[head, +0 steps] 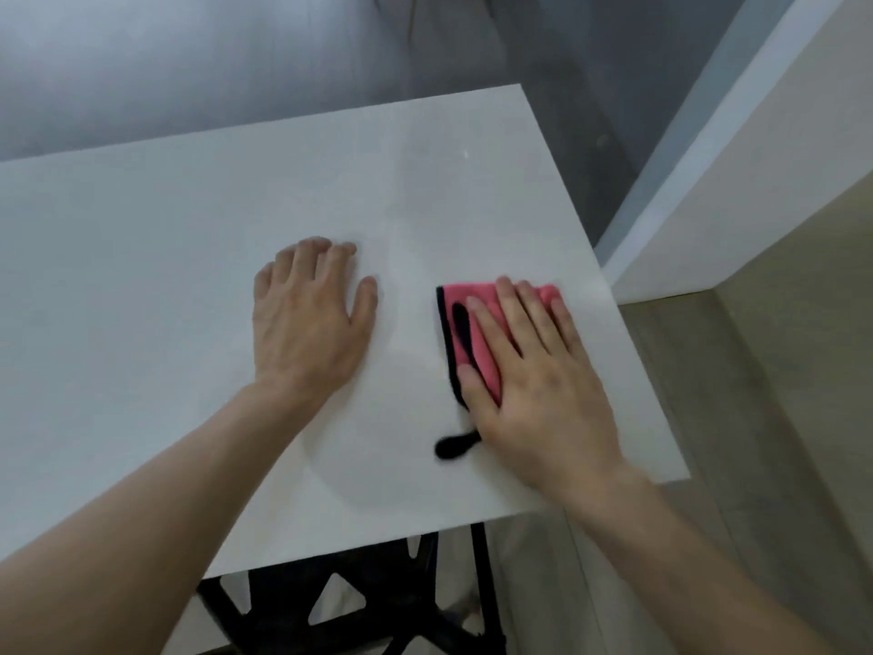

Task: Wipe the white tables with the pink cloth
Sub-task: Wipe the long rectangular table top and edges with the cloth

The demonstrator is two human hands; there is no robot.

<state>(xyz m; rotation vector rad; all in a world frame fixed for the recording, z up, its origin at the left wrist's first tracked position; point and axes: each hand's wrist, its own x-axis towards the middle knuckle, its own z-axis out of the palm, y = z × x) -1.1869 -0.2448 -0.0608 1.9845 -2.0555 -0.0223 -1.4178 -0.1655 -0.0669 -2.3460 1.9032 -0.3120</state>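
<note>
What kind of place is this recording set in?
Likely an indoor room, maybe an office or canteen; hard to narrow further. Clues: a white table on a black frame, beside a white partition wall.

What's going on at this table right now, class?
A person is wiping a white table with a pink cloth. The right hand presses flat on the cloth near the table's right edge. The left hand rests flat on the tabletop beside it, apart from the cloth.
</note>
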